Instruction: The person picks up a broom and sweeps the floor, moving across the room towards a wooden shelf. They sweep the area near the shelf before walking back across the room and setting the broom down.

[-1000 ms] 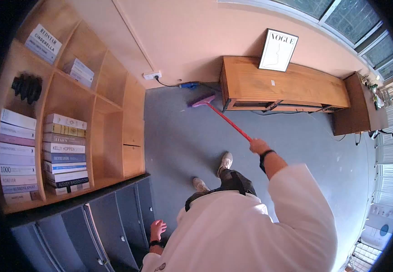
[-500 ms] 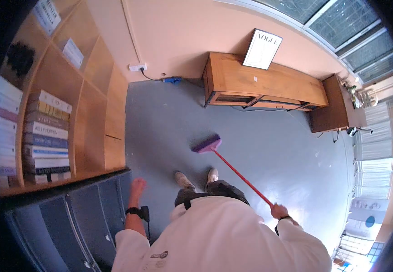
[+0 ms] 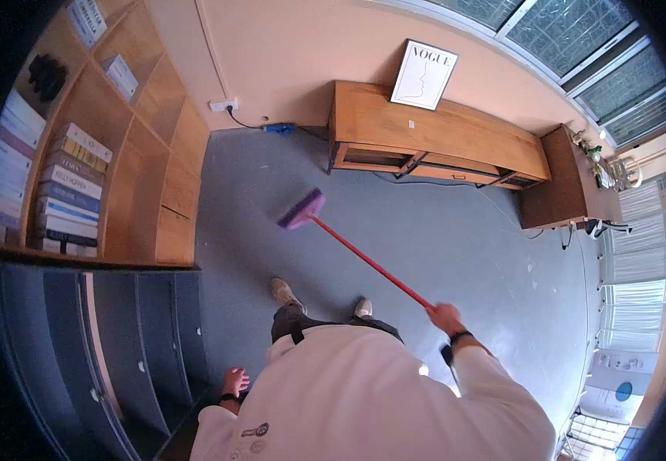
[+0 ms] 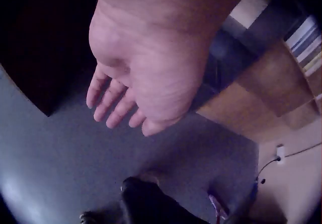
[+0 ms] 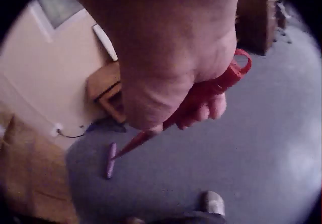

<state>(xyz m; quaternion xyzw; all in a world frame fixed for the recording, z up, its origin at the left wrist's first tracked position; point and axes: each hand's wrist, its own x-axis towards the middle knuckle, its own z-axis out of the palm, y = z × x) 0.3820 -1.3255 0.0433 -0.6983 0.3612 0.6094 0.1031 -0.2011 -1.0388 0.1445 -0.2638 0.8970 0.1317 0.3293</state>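
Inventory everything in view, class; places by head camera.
Broom: one, red and purple, centre
Bookshelf: one, brown, left
Books: many, mostly pale, bookshelf
Lockers: several, dark, below bookshelf
Low cabinet: one, brown, against wall
VOGUE picture: one, white, on low cabinet
Side cabinet: one, brown, right
Socket: one, white, wall
Connector: one, blue, near socket
Windows: several, dark, top right
Curtains: several, white, right
Shirt: one, white, bottom
Shoes: two, pale, floor
Left hand: one, bare, near lockers
Right hand: one, bare, gripping broom

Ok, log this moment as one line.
right hand: grips red broom handle | left hand: empty | purple broom head: ahead of shoes
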